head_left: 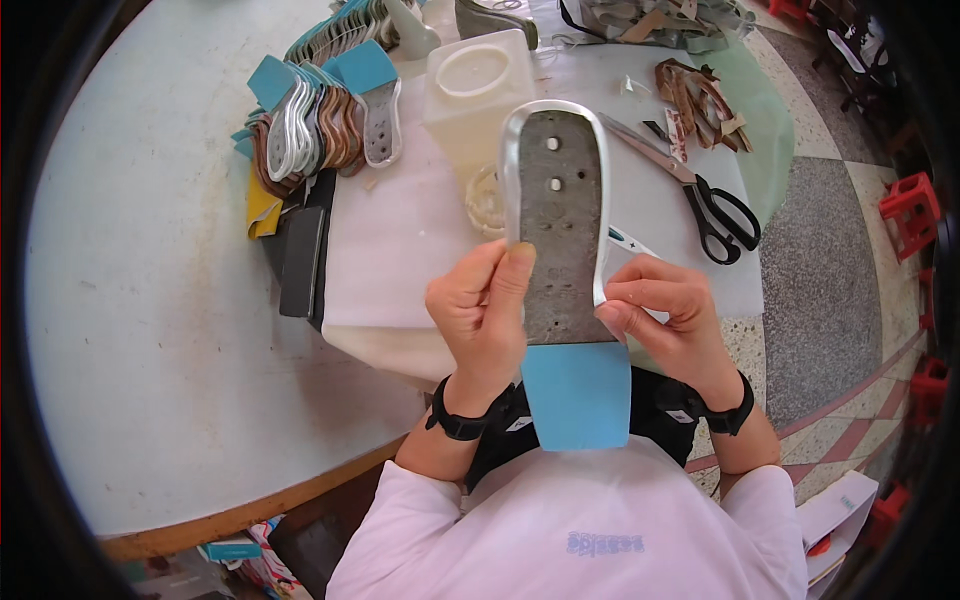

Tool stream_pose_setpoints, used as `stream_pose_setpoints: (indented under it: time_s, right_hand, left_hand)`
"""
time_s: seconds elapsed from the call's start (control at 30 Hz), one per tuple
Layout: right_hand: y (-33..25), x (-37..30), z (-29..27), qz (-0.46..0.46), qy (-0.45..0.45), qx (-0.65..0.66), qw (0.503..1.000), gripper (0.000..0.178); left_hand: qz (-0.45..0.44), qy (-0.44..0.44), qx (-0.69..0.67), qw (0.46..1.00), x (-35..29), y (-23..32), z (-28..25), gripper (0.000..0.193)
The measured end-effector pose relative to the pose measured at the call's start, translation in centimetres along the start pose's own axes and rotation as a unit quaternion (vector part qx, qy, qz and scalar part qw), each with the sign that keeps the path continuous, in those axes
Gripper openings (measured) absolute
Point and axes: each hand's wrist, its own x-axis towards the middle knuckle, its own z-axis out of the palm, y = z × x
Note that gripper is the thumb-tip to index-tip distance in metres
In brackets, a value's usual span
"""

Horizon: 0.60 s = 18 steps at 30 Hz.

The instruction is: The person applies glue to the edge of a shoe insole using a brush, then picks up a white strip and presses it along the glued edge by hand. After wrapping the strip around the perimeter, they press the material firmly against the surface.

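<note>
A shoe insole [562, 255] is held up in front of me, its grey underside facing me. It has a few holes, a shiny silver rim around the front part and a light blue heel piece [577, 398] at the lower end. My left hand [482, 305] is closed on the insole's left edge, thumb on the grey face. On the opposite side, my right hand [668, 312] pinches the silver edging between thumb and fingers, just above the blue part. Black bands circle both wrists.
Black-handled scissors [690, 185] lie right of the insole. Behind it stands a translucent plastic container [475, 120]. Stacked insoles [315, 125] fill the table's far left, beside a black block [303, 262]. Brown scraps [700, 105] lie far right; red stools [910, 212] stand on the floor.
</note>
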Motion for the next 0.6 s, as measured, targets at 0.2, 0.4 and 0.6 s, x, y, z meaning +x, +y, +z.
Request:
stream_pose_setpoints:
  time_s: [0.2, 0.4, 0.6]
  right_hand:
    - [-0.1, -0.7, 0.4, -0.02, 0.035, -0.046, 0.998, 0.006]
    - [0.3, -0.8, 1.3, -0.035, 0.115, -0.046, 0.992, 0.011]
    - [1.7, -1.6, 1.1, -0.068, 0.096, -0.095, 0.989, 0.017]
  left_hand:
    - [0.038, -0.055, 0.047, 0.997, -0.6, 0.0, 0.1, 0.014]
    - [0.051, -0.065, 0.088, 0.993, -1.1, -0.5, -0.1, 0.013]
    - [0.037, -0.017, 0.041, 0.998, -1.5, -0.8, 0.9, 0.013]
